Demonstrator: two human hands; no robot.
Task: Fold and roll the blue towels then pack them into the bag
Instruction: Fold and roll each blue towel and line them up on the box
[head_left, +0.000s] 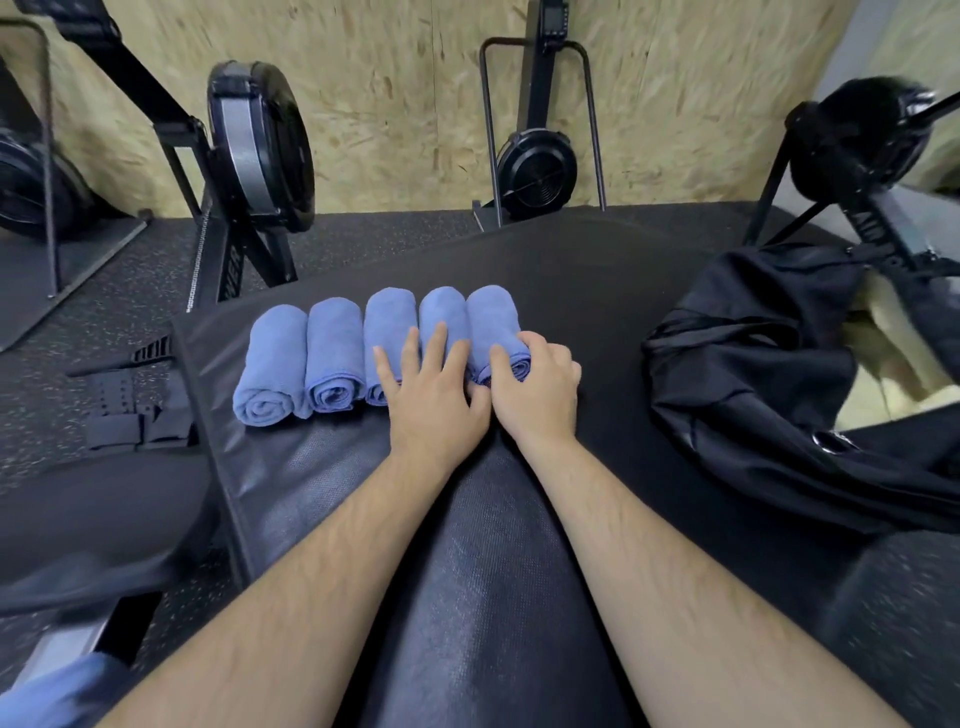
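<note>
- A wall of pale chipboard (395, 104) is standing at the back of the room, and a dark floor with light speckles (130, 312) is running below it.
- Three black fan machines are standing near this wall: the left machine (260, 145), the middle machine (537, 166) and the right machine (857, 140), which is looking blurred.
- A black padded mat (571, 291) is lying in front of the person.
- White letters are showing on the leg of the left machine, but only "ER" is reading clearly. The marks on the right machine are too blurred to read.
- Five rolled blue towels (332, 353) are lying side by side in one row on the mat, touching each other, with the spiral ends facing the person.
- The left hand (434, 395) is resting flat on the third and fourth rolls, with fingers straight and spread, gripping nothing.
- The right hand (537, 395) is curling its fingers over the near end of the rightmost roll (491, 322) and is gripping it.
- A black bag (753, 364) is lying slumped on the mat at the right, apart from the towels, with its mouth open and a pale inside showing.
</note>
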